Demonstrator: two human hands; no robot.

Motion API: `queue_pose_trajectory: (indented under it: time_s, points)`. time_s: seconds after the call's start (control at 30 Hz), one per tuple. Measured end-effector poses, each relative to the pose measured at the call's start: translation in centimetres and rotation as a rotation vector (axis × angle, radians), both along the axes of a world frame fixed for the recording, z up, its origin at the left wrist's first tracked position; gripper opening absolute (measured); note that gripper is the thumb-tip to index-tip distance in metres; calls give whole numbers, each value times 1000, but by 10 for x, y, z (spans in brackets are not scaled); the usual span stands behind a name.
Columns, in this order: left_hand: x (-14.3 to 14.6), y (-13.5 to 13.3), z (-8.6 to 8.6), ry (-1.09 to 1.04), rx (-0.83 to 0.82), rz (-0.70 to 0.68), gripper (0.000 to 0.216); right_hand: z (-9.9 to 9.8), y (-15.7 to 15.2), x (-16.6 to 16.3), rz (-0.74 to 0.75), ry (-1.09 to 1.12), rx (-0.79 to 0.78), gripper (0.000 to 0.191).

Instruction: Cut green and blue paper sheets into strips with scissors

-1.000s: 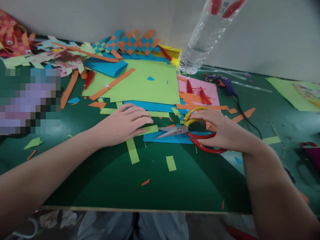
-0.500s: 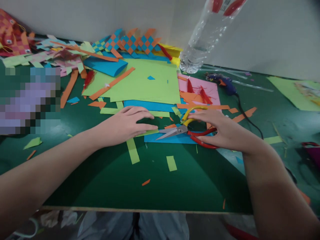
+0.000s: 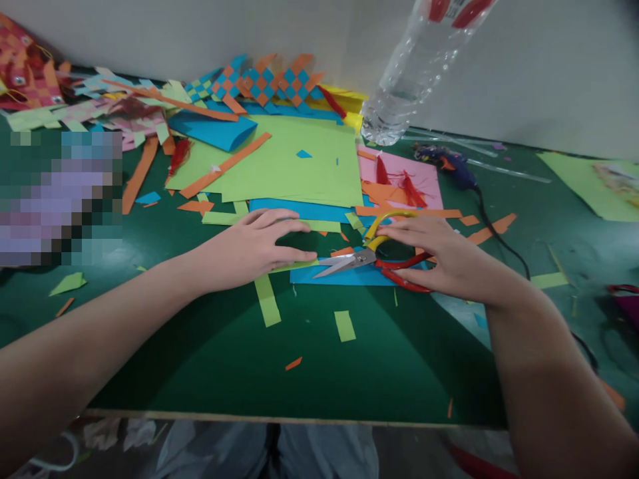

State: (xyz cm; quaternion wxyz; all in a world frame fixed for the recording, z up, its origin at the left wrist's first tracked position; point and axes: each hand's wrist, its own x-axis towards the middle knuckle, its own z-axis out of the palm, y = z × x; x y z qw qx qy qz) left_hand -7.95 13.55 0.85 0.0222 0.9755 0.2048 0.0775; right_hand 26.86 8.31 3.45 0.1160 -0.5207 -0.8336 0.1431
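Note:
My left hand [image 3: 254, 247] pinches a light green paper strip [image 3: 293, 266] between thumb and fingers, low over the table. The tip of the strip meets the scissors [image 3: 360, 258], whose blades are parted. My right hand [image 3: 439, 256] has its fingers through the yellow and red handles. Under the blades lies a piece of blue paper [image 3: 344, 276]. A longer green strip [image 3: 268, 303] hangs or lies just below my left hand; whether it joins the held strip I cannot tell.
Green sheets [image 3: 294, 173], orange strips and woven paper fish [image 3: 262, 83] lie towards the wall. A plastic bottle [image 3: 399, 86] stands behind, with a glue gun [image 3: 452, 169] and its cable at right. A pixelated object [image 3: 54, 199] is at left. Paper scraps [image 3: 344, 326] lie near the front edge.
The whole view has shifted very slightly. Both hands, the strip and the scissors keep almost the same places, with the blades still apart.

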Motion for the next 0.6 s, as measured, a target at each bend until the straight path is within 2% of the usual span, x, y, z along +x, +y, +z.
queue_pose_trajectory:
  time_s: [0.27, 0.47, 0.6]
  points:
    - [1, 1, 1, -8, -9, 0, 38, -1, -1, 1, -20, -6, 0, 46]
    - [-1, 0, -3, -26, -18, 2, 54, 1, 0, -7, 22, -10, -7, 44]
    - [-1, 0, -5, -24, -35, 32, 49, 1, 0, -6, 19, -2, -7, 44]
